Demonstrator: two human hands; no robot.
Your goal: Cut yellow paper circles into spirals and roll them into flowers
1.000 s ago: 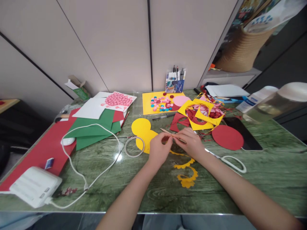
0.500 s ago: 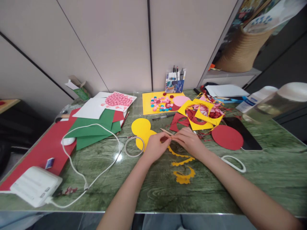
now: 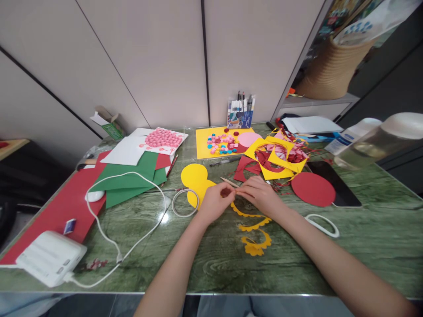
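Above the middle of the table my two hands meet, fingertips almost touching. My left hand [image 3: 216,200] is closed in a pinch on the end of a yellow scalloped paper strip [image 3: 254,228], which hangs in loose curls below the hands. My right hand [image 3: 259,193] is also closed, its fingers around a thin pointed wooden stick [image 3: 228,181] whose tip points up and left. The fingers hide where strip and stick meet. Just left of my left hand lie yellow paper circles [image 3: 194,176] and a roll of clear tape [image 3: 174,207].
Paper scraps [image 3: 280,156] and a red paper circle [image 3: 313,189] lie to the right, near a phone [image 3: 346,191] and white-handled scissors [image 3: 322,225]. Colored beads [image 3: 221,145] sit on a yellow sheet behind. Leftward are green sheets [image 3: 132,180], a white cable [image 3: 139,244] and a charger [image 3: 49,257].
The dangling curls of the yellow strip have shifted slightly right and down. Both hands keep their pinch in nearly the same place.
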